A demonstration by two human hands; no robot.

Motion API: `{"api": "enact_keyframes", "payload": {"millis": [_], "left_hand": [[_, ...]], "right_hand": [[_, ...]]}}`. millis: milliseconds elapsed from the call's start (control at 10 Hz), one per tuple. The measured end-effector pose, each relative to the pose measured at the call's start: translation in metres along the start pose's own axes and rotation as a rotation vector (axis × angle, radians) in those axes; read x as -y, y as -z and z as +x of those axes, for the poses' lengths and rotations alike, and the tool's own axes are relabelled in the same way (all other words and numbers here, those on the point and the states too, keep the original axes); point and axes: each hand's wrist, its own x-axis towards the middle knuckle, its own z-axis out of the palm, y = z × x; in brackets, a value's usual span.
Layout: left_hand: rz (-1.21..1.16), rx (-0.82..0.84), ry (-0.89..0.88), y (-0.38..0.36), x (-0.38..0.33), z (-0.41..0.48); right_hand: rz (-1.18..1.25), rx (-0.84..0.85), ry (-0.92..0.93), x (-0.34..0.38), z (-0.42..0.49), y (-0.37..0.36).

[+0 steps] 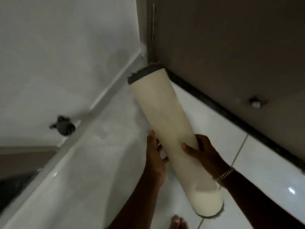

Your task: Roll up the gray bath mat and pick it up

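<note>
The bath mat point(166, 123) is rolled into a long tube, its cream backing outward and gray pile showing at the far end by the wall corner. It slants from the corner down toward me, above the white tiled floor. My right hand point(201, 151) grips the roll from the right, thumb across its front. My left hand point(155, 154) rests against the roll's left side with its fingers spread along it.
A brown door or panel point(231, 47) with a dark bottom strip stands at the right. A white wall with a skirting line point(102, 96) and a small dark fitting point(63, 127) lies at the left. My bare toes point(179, 222) show at the bottom edge.
</note>
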Motion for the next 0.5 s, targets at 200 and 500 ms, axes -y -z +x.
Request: {"api": "enact_keyframes", "payload": {"millis": [200,500], "left_hand": [[0.285,-0.003,-0.469,-0.067,-0.137,0.016],[0.574,-0.129,-0.409,-0.086,-0.271,0.023]], "right_hand": [[0.184,0.079,0.201,0.136,0.048,-0.003],[-0.283,-0.187,0.355,0.248,0.080,-0.039]]}}
